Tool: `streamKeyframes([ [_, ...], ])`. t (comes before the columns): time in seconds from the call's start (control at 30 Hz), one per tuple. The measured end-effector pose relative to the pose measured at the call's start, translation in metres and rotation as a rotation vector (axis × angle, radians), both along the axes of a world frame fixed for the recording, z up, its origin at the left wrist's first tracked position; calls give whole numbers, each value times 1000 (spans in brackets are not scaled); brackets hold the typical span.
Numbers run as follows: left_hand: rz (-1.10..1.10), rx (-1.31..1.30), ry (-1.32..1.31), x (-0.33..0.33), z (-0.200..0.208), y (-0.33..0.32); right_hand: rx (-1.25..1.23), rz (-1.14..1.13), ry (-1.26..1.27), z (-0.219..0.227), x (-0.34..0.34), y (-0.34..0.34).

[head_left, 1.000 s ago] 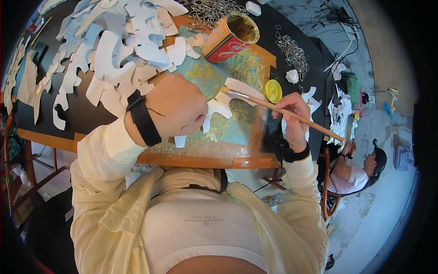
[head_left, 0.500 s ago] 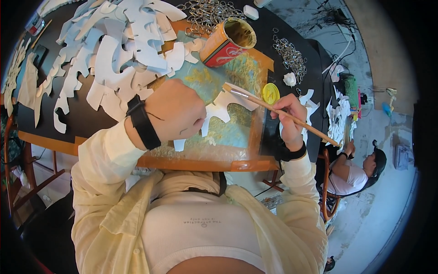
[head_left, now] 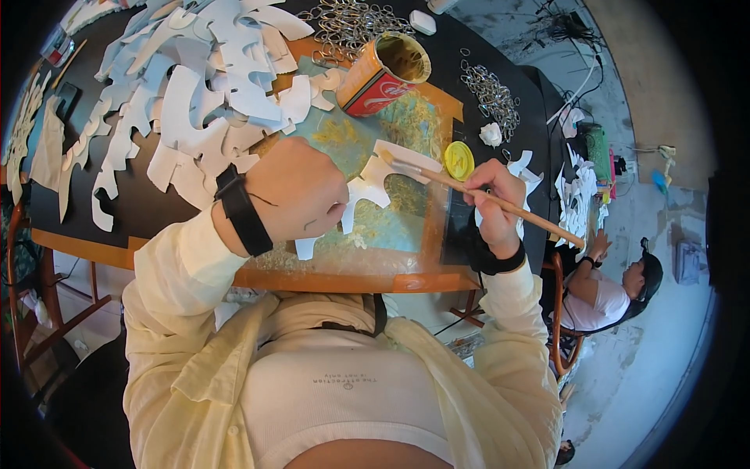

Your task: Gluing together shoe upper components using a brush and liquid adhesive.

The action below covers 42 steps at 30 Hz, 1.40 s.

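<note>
My left hand (head_left: pixel 297 191) is closed, knuckles up, on a white cut-out piece (head_left: pixel 366 191) with scalloped edges. Its fingertips are hidden, and the piece shows on both sides of the fist. In my right hand (head_left: pixel 498 199) is a paintbrush (head_left: pixel 531 216) with a long wooden handle, pinched between thumb and fingers. The bristles lie on or just over the far end of the piece. Beneath is a stained, taped work sheet (head_left: pixel 410 219). Beyond the hands stands an open red and yellow tin (head_left: pixel 373 92), smeared inside. A round yellow lid (head_left: pixel 458 161) lies near the brush.
Many white cut-out pieces (head_left: pixel 187 94) are heaped at the left and far left. Metal rings (head_left: pixel 359 27) and a second ring pile (head_left: pixel 492 98) sit at the back. A crumpled white wad (head_left: pixel 491 134) lies nearby. Another person (head_left: pixel 598 297) sits at the right.
The brush tip has shifted slightly toward me, from the piece's far edge to over its surface. My left hand has stayed in place. The other person's hand at the right has moved.
</note>
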State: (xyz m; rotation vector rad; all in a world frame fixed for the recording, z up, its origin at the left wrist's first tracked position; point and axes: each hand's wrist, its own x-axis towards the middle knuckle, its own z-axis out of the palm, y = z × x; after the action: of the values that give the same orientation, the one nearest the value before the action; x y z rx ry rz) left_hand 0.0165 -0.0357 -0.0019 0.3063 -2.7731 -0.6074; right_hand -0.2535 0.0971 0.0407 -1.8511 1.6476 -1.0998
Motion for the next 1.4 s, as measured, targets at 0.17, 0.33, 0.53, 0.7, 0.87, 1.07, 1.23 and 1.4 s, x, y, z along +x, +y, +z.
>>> streamKeyframes([
  [0.17,-4,0,11,0,0,1,-7,7,-158,8,1,8],
  [0.33,-9,-16,14,0,-2,1,16,95,-191,6,21,11],
  [0.53,-6,-36,4,0,-1,1,77,-8,-168,0,17,15],
  [0.7,-4,-28,2,0,-1,1,63,1,-169,-6,19,13],
  [0.87,0,-27,1,-1,-1,1,23,-13,-264,-16,26,10],
  [1.07,-18,-28,-12,0,0,0,-166,-136,-560,-9,7,7],
  [1.23,17,313,-25,-1,31,-1,-235,-137,-801,12,-4,5],
  [1.4,-82,874,547,31,62,-23,-344,-105,-986,6,-12,10],
])
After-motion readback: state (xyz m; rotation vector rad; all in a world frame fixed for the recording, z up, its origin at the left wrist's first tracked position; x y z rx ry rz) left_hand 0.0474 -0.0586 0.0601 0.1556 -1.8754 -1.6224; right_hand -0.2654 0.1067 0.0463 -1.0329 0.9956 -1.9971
